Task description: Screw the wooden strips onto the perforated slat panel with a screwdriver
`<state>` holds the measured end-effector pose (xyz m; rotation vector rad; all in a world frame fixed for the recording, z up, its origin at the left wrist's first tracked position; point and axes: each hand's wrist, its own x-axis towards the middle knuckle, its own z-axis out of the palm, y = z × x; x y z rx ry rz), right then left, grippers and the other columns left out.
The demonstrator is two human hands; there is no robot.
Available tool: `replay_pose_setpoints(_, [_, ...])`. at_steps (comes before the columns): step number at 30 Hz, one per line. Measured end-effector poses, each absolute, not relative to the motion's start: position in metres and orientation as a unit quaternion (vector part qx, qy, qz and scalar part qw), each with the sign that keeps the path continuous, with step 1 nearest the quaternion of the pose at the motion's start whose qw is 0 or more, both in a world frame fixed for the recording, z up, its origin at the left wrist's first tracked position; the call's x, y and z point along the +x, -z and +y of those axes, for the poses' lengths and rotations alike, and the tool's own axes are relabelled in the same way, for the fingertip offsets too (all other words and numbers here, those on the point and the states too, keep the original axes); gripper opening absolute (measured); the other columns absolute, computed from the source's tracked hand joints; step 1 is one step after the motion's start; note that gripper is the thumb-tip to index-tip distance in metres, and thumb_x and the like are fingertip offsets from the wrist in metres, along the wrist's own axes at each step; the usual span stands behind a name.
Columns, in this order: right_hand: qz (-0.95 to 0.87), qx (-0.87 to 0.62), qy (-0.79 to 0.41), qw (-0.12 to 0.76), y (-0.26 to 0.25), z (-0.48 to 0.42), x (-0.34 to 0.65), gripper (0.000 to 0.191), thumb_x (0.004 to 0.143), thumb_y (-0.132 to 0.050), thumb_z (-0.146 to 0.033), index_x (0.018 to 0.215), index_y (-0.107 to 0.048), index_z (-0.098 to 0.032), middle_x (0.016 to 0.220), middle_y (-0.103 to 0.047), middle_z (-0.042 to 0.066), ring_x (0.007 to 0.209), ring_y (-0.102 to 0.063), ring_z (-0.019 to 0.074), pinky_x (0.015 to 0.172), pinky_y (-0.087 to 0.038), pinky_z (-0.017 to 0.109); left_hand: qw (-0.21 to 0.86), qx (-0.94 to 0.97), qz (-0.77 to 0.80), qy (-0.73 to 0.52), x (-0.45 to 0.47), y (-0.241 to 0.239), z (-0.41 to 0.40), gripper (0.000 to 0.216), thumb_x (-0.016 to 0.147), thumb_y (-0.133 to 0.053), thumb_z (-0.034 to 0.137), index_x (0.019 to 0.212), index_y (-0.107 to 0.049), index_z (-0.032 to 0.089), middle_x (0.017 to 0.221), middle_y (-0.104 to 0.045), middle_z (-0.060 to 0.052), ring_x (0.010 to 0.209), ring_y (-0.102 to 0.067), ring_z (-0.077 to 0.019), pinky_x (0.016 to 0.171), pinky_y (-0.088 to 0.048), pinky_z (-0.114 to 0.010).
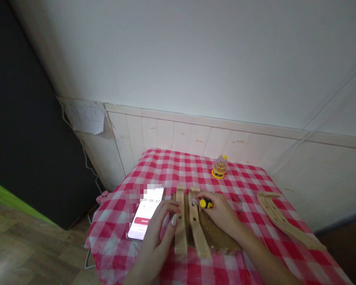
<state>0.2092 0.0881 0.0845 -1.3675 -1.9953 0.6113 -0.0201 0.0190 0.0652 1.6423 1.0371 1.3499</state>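
Looks part-way thru, prob., going by how things lie. Grasping yellow-and-black screwdriver (206, 203) in right hand (221, 209), w/ fingertips at far part of right wooden strip (199, 237), just beside shiny metal bit (193, 203), screw or driver tip, can't tell which. Laying fingertips of left hand (158, 222) on left wooden strip (180, 235), thumb by its left edge, not visibly clenched round anything; can't tell if pressing or only resting. Done, as far as visible: both strips set side by side over worn wooden board (225, 242), near side of table, on red-and-white check tablecloth (178, 158), btwn the hands. Not done, prob.: far spot on right strip, being worked now. Can't tell if near hole (194, 219) of same strip, or dark hole (180, 217) on left strip, has any screw sunk in it. Lying well apart at right, prob. not dealt w/ yet: curved wood (284, 223), one piece or two unclear. Also on table: bit case (219, 168) standing far, beyond board; thin metal item (239, 202) right of right hand, too small to ID; phone (138, 229) at left, showing approx. 00:08:47
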Motion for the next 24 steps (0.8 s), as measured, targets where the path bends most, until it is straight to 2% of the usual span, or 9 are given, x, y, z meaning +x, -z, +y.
replay_pose_setpoints(2, [-0.759, -0.516, -0.240, 0.316, -0.086, 0.087, 0.208, 0.038, 0.074, -0.060, -0.001, 0.096, -0.082, -0.023, 0.097, -0.088, 0.008, 0.092, -0.081, 0.0298, 0.085, -0.059, 0.040, 0.375, 0.658, 0.427, -0.495, -0.022, -0.075, 0.015, 0.023, 0.113, -0.047, 0.041, 0.120, -0.065, 0.028, 0.129, -0.068, -0.008, 0.129, -0.060, -0.0285, 0.111, -0.047, -0.041])
replay_pose_setpoints(5, [-0.765, -0.516, -0.243, 0.299, -0.089, 0.086, 0.207, 0.037, 0.075, -0.060, -0.001, 0.095, -0.082, -0.023, 0.098, -0.088, 0.007, 0.093, -0.082, 0.0295, 0.084, -0.059, 0.039, 0.354, 0.685, 0.443, -0.458, -0.021, -0.085, 0.019, 0.026, 0.113, -0.043, 0.037, 0.123, -0.066, 0.029, 0.137, -0.066, -0.007, 0.136, -0.057, -0.0281, 0.114, -0.046, -0.042])
replay_pose_setpoints(10, [-0.769, -0.538, -0.228, 0.259, -0.089, 0.085, 0.204, 0.034, 0.080, -0.061, -0.003, 0.098, -0.082, -0.023, 0.103, -0.088, 0.010, 0.098, -0.082, 0.0326, 0.085, -0.059, 0.042, 0.361, 0.738, 0.415, -0.390, -0.017, -0.090, 0.044, 0.031, 0.110, -0.040, 0.030, 0.116, -0.070, 0.026, 0.131, -0.070, -0.008, 0.131, -0.060, -0.0277, 0.115, -0.048, -0.046])
replay_pose_setpoints(16, [-0.771, -0.554, -0.206, 0.237, -0.090, 0.084, 0.203, 0.041, 0.078, -0.059, 0.002, 0.105, -0.079, -0.022, 0.109, -0.087, 0.010, 0.103, -0.082, 0.0315, 0.085, -0.060, 0.039, 0.389, 0.730, 0.420, -0.374, -0.015, -0.087, 0.058, 0.039, 0.113, -0.036, 0.038, 0.114, -0.073, 0.027, 0.141, -0.070, -0.005, 0.141, -0.054, -0.0253, 0.125, -0.038, -0.047])
replay_pose_setpoints(20, [-0.771, -0.561, -0.198, 0.228, -0.096, 0.081, 0.201, 0.038, 0.081, -0.059, 0.001, 0.102, -0.079, -0.023, 0.104, -0.088, 0.008, 0.099, -0.083, 0.0299, 0.081, -0.059, 0.036, 0.404, 0.741, 0.407, -0.350, -0.013, -0.091, 0.062, 0.040, 0.111, -0.039, 0.043, 0.116, -0.076, 0.027, 0.143, -0.071, -0.005, 0.142, -0.054, -0.0268, 0.128, -0.035, -0.051])
replay_pose_setpoints(24, [-0.780, -0.567, -0.169, 0.204, -0.100, 0.079, 0.200, 0.038, 0.084, -0.058, -0.002, 0.105, -0.080, -0.025, 0.100, -0.088, 0.007, 0.096, -0.083, 0.0293, 0.077, -0.056, 0.034, 0.423, 0.749, 0.405, -0.310, -0.013, -0.097, 0.066, 0.045, 0.109, -0.040, 0.047, 0.119, -0.079, 0.028, 0.153, -0.065, -0.003, 0.149, -0.046, -0.0291, 0.131, -0.031, -0.054])
